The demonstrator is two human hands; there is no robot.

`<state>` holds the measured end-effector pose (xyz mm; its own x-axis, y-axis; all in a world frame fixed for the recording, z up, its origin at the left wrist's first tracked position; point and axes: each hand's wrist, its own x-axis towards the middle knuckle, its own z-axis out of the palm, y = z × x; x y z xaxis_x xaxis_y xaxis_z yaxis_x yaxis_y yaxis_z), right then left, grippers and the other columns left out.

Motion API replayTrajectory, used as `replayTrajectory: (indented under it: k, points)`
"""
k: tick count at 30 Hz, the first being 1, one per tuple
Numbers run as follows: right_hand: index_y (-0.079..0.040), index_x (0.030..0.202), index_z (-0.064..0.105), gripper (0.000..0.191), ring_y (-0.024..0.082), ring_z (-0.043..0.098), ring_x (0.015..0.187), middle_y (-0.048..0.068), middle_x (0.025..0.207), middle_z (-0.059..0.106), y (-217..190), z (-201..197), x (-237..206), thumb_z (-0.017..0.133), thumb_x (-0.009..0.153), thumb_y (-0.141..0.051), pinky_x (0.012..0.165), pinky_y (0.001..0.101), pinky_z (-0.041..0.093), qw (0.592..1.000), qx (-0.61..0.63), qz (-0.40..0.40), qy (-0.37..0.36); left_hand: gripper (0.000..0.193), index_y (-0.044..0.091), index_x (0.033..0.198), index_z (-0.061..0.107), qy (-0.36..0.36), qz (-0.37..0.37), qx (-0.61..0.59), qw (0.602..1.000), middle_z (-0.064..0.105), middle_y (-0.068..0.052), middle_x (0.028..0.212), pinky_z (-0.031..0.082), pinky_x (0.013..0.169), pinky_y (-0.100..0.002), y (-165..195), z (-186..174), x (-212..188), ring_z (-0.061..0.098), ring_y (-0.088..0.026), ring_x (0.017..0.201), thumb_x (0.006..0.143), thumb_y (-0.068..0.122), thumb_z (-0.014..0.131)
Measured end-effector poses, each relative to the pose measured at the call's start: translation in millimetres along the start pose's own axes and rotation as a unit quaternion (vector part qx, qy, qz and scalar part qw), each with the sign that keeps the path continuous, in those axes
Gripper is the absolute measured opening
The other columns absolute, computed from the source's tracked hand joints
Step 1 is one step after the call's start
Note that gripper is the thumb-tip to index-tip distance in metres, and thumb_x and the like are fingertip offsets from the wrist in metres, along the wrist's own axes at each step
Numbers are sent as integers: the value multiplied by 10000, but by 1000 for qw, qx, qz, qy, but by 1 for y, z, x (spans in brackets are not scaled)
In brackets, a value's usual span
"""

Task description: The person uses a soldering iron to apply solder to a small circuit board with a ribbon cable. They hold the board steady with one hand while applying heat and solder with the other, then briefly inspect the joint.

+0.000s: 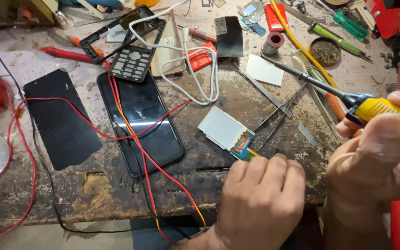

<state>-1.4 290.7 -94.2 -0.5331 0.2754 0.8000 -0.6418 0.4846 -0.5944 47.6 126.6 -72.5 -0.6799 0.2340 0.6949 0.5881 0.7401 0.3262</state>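
Observation:
My right hand (378, 159) grips a soldering iron (343, 95) by its yellow handle, the dark tip pointing up-left toward a white card. My left hand (260, 199) rests knuckles-up on the worn wooden bench, fingertips pressing the lower end of a small white display module (222, 127) with a blue flex connector (242, 144). What lies under the fingers is hidden. Metal tweezers (278, 115) lie just right of the module.
A black smartphone (140, 120) lies face up left of the module, crossed by red and black wires (130, 134). A black panel (61, 118), keypad frame (130, 60), white cable (200, 69), solder spool (272, 43), flux tin (325, 51) and screwdrivers (343, 28) crowd the bench.

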Motion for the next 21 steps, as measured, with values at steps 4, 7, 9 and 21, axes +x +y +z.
replayTrajectory:
  k: [4,7,9,21]
  points:
    - [98,1220,549,345,183,568,667,147,1217,634,0,-4,-1,515,1233,-244,595,248,425,1000,-23,13,-3,114,18,1003,723,18,11,7,1000,707,-90,994,463,783,-343,1,0,2,627,-189,865,969,118,682]
    - [112,1274,536,346,186,545,670,149,1189,626,-2,-4,-4,514,1241,-231,601,250,399,999,-26,26,5,115,15,983,728,27,19,4,999,705,-86,965,465,752,-332,0,2,2,631,-195,859,939,112,684]
    - [107,1258,535,345,178,553,667,144,1166,635,-2,-4,-3,510,1237,-237,598,253,408,999,-36,23,1,114,9,1006,719,13,20,2,1000,695,-87,985,470,793,-333,-1,2,1,633,-199,901,988,114,680]
    - [91,1275,544,407,174,542,703,115,1137,616,-5,-2,-6,522,1229,-313,614,255,403,999,-13,35,7,153,25,1004,718,-11,17,-1,1000,700,-114,1052,519,928,-394,-9,-12,-10,672,-245,978,904,138,691]
